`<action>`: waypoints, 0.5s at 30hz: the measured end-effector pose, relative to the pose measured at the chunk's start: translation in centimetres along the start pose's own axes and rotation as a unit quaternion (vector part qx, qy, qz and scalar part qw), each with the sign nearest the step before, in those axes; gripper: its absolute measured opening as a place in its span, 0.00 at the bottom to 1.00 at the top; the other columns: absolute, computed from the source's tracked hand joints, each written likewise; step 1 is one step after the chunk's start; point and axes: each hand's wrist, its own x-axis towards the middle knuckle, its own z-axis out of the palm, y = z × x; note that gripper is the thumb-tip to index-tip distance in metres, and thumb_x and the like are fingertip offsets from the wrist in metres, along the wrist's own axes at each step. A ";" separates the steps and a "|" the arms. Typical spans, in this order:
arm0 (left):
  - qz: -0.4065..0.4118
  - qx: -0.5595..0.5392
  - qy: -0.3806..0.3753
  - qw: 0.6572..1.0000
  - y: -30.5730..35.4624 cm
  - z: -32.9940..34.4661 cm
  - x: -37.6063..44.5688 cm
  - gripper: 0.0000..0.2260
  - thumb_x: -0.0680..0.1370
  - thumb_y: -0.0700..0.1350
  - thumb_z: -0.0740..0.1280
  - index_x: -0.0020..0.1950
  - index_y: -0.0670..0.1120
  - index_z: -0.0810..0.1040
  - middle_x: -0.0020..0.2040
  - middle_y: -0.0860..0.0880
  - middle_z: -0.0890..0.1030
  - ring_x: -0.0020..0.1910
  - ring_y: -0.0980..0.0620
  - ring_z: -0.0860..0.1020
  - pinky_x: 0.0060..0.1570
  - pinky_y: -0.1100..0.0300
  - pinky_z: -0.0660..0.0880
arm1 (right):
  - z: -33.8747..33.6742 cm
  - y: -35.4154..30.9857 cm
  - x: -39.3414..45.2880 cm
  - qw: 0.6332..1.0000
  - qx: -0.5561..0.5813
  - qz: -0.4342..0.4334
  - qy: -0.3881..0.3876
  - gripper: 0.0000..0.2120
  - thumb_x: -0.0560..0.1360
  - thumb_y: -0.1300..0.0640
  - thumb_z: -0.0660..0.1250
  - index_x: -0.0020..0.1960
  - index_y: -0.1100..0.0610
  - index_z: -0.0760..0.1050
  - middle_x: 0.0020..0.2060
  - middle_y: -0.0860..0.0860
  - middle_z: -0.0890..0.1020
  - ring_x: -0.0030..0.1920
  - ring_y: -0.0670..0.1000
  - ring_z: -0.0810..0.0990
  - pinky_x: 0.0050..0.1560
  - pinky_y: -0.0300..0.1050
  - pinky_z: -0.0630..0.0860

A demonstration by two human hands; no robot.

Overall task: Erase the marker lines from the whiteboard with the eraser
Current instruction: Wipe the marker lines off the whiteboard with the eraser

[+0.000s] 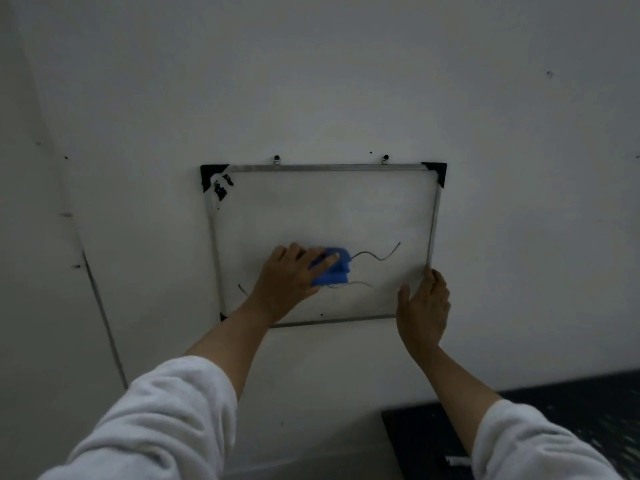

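Note:
A small whiteboard (322, 209) with a metal frame and black corner caps hangs on the wall. My left hand (291, 275) presses a blue eraser (334, 270) flat against the board's lower middle. A wavy grey marker line (379, 255) runs right from the eraser, and a second fainter line (356, 283) lies below it. A short stroke (242, 289) shows at the lower left. My right hand (424, 306) covers the board's lower right corner, fingers on the frame's right edge.
Two hooks (277, 158) hold the board's top edge. Black smudges (221, 188) mark its upper left corner. A dark table (429, 441) stands at the lower right with a small white object (457, 460) on it. The surrounding wall is plain white.

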 end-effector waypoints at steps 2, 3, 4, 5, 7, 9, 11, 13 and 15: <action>0.051 0.003 -0.007 0.999 0.1 0.1 -0.4 0.27 0.65 0.56 0.77 0.63 0.52 0.79 0.53 0.50 0.82 0.38 0.47 0.77 0.37 0.56 0.73 | 0.3 0.7 -0.2 1.000 0.009 -0.009 -0.025 0.27 0.79 0.55 0.61 0.74 0.63 0.59 0.71 0.60 0.65 0.66 0.61 0.68 0.65 0.57 0.66; 0.055 0.004 0.000 0.998 -0.2 0.2 0.0 0.27 0.65 0.56 0.77 0.62 0.51 0.79 0.53 0.50 0.82 0.38 0.47 0.78 0.36 0.56 0.73 | 0.4 0.8 -0.3 0.999 0.012 -0.011 -0.031 0.27 0.80 0.55 0.61 0.75 0.63 0.58 0.71 0.60 0.64 0.66 0.61 0.68 0.65 0.57 0.67; 0.034 0.003 0.013 0.999 -0.6 0.2 0.7 0.28 0.65 0.56 0.77 0.62 0.50 0.79 0.52 0.49 0.82 0.38 0.47 0.78 0.36 0.56 0.73 | 0.5 0.8 -0.4 0.999 0.016 -0.010 -0.035 0.27 0.80 0.55 0.61 0.75 0.62 0.57 0.72 0.60 0.64 0.66 0.60 0.67 0.65 0.57 0.67; -0.014 -0.002 0.026 1.000 -1.0 0.0 1.6 0.27 0.65 0.56 0.77 0.62 0.49 0.79 0.52 0.48 0.82 0.38 0.45 0.78 0.36 0.56 0.73 | 0.6 0.8 -0.4 0.999 0.020 -0.007 -0.037 0.28 0.80 0.55 0.61 0.76 0.62 0.57 0.72 0.59 0.63 0.67 0.60 0.67 0.66 0.57 0.67; -0.127 -0.030 0.040 0.991 -1.5 0.0 3.4 0.27 0.66 0.55 0.76 0.62 0.47 0.78 0.52 0.46 0.82 0.39 0.43 0.77 0.35 0.55 0.72 | 0.9 0.8 -0.5 0.999 0.028 0.003 -0.040 0.29 0.80 0.55 0.60 0.76 0.61 0.55 0.73 0.59 0.62 0.68 0.60 0.66 0.67 0.58 0.66; -0.171 -0.040 0.040 0.984 -0.9 0.1 3.8 0.28 0.66 0.54 0.76 0.63 0.47 0.77 0.53 0.45 0.81 0.38 0.43 0.76 0.35 0.55 0.71 | 1.1 0.9 -0.7 0.999 0.030 0.004 -0.043 0.29 0.80 0.55 0.60 0.77 0.61 0.55 0.74 0.58 0.61 0.68 0.59 0.65 0.67 0.57 0.66; -0.120 -0.032 0.033 0.992 0.3 0.5 2.8 0.29 0.64 0.55 0.78 0.63 0.48 0.78 0.52 0.47 0.82 0.37 0.44 0.76 0.34 0.55 0.71 | 1.1 1.2 -0.8 0.999 0.020 -0.011 -0.040 0.29 0.79 0.55 0.61 0.77 0.61 0.54 0.74 0.58 0.61 0.67 0.60 0.66 0.66 0.56 0.66; -0.014 -0.022 0.014 1.000 1.3 0.7 1.3 0.30 0.62 0.56 0.79 0.62 0.50 0.79 0.52 0.49 0.82 0.36 0.46 0.77 0.34 0.55 0.72 | 1.1 1.4 -0.8 0.999 0.007 -0.021 -0.041 0.30 0.79 0.55 0.61 0.77 0.61 0.54 0.73 0.58 0.62 0.65 0.60 0.68 0.65 0.56 0.67; 0.052 -0.014 0.006 0.999 1.3 0.7 0.8 0.29 0.62 0.56 0.78 0.61 0.49 0.80 0.52 0.49 0.82 0.37 0.47 0.77 0.35 0.56 0.73 | 1.0 1.6 -0.9 0.999 0.005 -0.030 -0.044 0.30 0.79 0.55 0.61 0.77 0.61 0.53 0.73 0.58 0.61 0.65 0.60 0.68 0.64 0.57 0.69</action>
